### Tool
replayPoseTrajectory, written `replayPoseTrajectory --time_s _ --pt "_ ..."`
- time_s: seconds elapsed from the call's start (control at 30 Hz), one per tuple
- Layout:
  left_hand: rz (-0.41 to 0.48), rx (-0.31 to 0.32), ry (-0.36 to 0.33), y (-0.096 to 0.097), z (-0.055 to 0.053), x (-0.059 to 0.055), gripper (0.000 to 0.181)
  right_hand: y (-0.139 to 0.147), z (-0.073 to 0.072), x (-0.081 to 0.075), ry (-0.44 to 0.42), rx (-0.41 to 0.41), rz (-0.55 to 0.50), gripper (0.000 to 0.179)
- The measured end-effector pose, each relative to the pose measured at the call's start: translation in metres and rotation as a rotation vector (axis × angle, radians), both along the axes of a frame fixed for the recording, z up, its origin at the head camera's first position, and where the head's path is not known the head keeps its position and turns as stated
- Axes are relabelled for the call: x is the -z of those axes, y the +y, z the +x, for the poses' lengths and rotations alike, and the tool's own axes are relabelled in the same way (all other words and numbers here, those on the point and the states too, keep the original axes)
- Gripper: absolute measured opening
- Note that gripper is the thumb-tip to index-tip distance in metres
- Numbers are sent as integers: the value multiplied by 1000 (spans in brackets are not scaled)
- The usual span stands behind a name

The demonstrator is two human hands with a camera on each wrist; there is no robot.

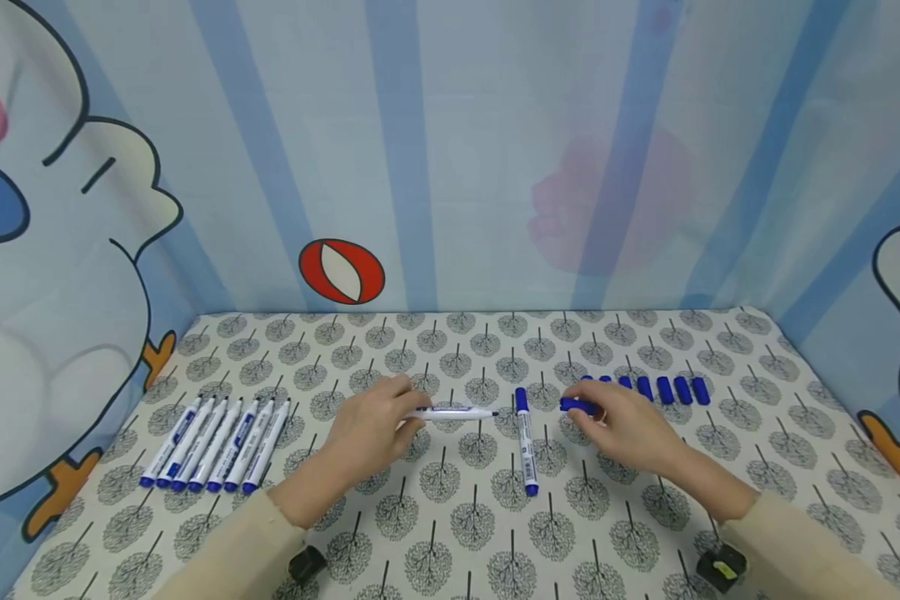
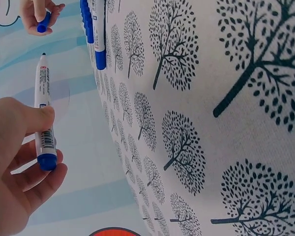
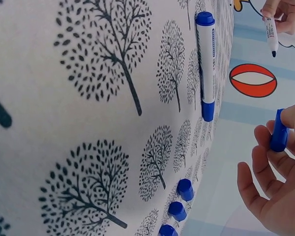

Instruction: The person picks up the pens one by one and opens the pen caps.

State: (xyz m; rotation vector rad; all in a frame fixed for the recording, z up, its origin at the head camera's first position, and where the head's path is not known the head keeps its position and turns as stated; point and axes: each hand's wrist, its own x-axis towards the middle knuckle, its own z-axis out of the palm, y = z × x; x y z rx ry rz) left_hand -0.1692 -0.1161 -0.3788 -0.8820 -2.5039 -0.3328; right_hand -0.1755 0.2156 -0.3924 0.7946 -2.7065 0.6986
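Note:
My left hand [image 1: 375, 423] pinches an uncapped whiteboard marker [image 1: 457, 413], its dark tip pointing right. In the left wrist view the thumb presses the white barrel of that marker [image 2: 43, 93], near its blue end. My right hand [image 1: 630, 421] holds a blue marker cap [image 1: 579, 406] between thumb and fingers, apart from the tip. The right wrist view shows this cap [image 3: 279, 132] under the thumb. Between the hands a capped marker [image 1: 527, 446] lies on the cloth, its blue cap toward the back.
Several uncapped markers [image 1: 221, 442] lie side by side at the left. A row of several blue caps [image 1: 664, 390] lies behind my right hand, which partly hides it. The table wears a tree-print cloth [image 1: 435, 533]; a patterned curtain [image 1: 465, 167] hangs behind.

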Motion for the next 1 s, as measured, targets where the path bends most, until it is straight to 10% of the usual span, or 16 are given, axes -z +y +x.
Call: replayPoseTrajectory --time_s 1.0 --pt "-11 -253 -149 -44 14 8 23 3 6 1 26 1 47 22"
